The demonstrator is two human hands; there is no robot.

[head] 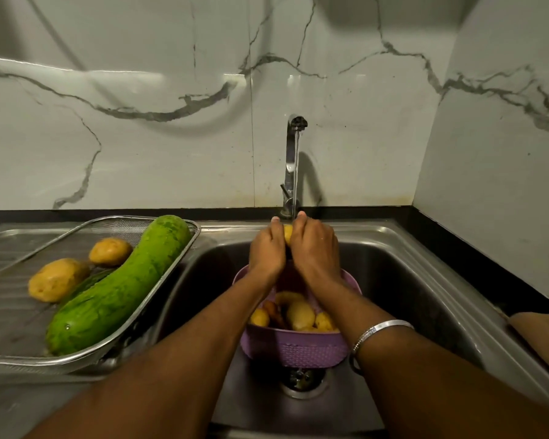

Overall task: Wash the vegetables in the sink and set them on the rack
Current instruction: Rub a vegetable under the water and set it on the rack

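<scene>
Stainless steel sink (393, 280), single bowl with a drainboard on its left side. Tap (293, 160) at the rear is running; a thin stream of water falls onto the hands.

Left hand (267, 248) and right hand (314, 245) are raised together under the stream, above the far rim of a purple basket (292, 350). Between them sits a small yellow potato (287, 235), mostly covered. Fingers of both hands are curled round it, one hand on each side, so the grasp is shared (only a narrow strip of the potato shows between the palms). A silver bangle (377, 332) is on the right wrist.

The purple basket stands in the sink bowl, just behind the drain (301, 380). Inside it lie several more yellow potatoes (300, 315) and one darker orange-brown piece (273, 312) whose kind cannot be determined.

On the drainboard to the left rests a wire mesh rack (168, 274). It holds a long green gourd (121, 286), lying diagonally from the near left corner to the far right corner, its surface wet. Beside the gourd, on its left, are two potatoes: a larger one (57, 280) nearer and a smaller one (110, 251) further back. A dark green item (88, 282) shows between the larger potato and the gourd, largely hidden.

White marble-pattern wall (171, 137) behind, with grey veining. Black counter edge (457, 255) to the right of the sink.
</scene>
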